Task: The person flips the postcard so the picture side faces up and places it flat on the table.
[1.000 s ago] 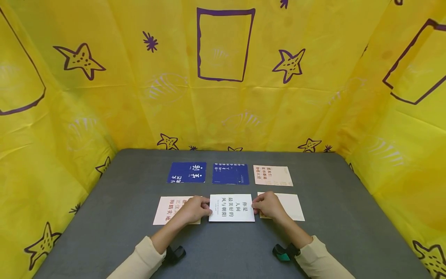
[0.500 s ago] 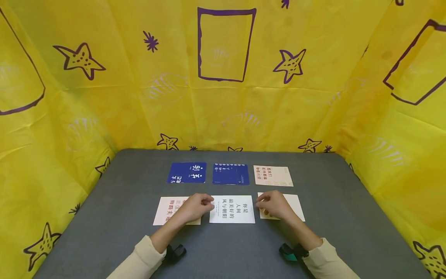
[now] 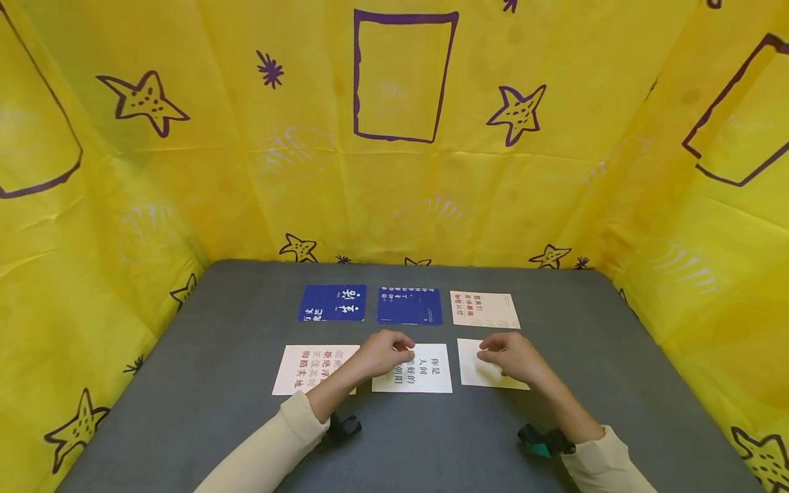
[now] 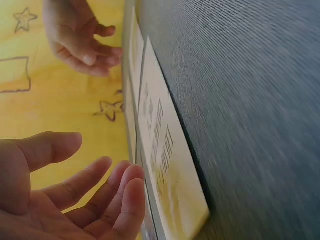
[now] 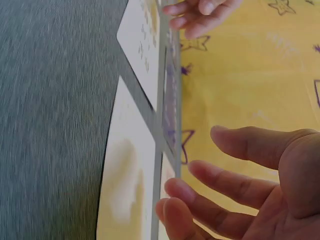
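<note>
A white card with dark lettering (image 3: 425, 380) lies in the front row's middle, partly covered in the head view by my left hand (image 3: 385, 354). That hand's fingers are loosely bent, thumb apart from them, nothing between; the left wrist view shows the fingers (image 4: 132, 200) over the card. On the right, my right hand (image 3: 514, 356) hovers above a pale blank-looking card (image 3: 477, 373), fingers relaxed and holding nothing. In the right wrist view its thumb and fingers (image 5: 225, 180) stand apart. A pinkish card with red lettering (image 3: 296, 370) lies at the front left.
Behind these lie a blue card with white lettering (image 3: 329, 305), a second blue card (image 3: 409, 311) and a peach card (image 3: 483, 310). The grey table (image 3: 394, 452) is enclosed by a yellow curtain (image 3: 394, 178) with starfish drawings.
Both hands have let go of the white card's ends. The left hand has moved right over that card, and the right hand has moved right, away from it.
</note>
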The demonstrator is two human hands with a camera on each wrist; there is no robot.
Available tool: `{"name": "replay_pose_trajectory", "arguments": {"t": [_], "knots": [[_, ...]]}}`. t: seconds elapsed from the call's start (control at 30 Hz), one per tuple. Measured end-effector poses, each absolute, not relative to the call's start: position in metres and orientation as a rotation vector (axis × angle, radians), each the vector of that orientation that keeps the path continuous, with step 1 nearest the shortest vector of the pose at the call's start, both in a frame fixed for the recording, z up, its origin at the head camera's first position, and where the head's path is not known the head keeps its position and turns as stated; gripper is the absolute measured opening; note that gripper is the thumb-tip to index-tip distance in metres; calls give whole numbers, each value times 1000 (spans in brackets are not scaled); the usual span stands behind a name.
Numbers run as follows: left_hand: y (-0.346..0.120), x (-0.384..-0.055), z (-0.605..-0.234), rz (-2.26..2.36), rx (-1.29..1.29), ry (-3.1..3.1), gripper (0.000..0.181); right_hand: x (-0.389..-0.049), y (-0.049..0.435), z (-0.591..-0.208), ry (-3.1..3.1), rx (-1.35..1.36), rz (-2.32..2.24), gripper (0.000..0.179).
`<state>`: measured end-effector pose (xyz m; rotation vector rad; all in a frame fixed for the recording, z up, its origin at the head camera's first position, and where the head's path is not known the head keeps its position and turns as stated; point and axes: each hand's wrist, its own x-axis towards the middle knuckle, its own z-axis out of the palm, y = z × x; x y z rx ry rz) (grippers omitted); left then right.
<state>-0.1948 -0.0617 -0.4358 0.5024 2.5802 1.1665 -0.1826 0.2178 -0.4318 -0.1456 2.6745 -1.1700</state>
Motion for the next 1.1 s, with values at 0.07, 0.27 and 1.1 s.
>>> {"name": "replay_pose_trajectory", "arguments": {"t": [0.07,0.27,1.1], "knots": [[-53,-197,-436,1166,523,2564,26,-182,225,-431,2678,-147,-1163,24],[-26,-200,-435,1126,526,2527,25,-182,246,-429,2714,-128,-1097,27],[38,-197,-438,861,561,2713,25,-173,285,-435,2868,0,-782,33]]}}
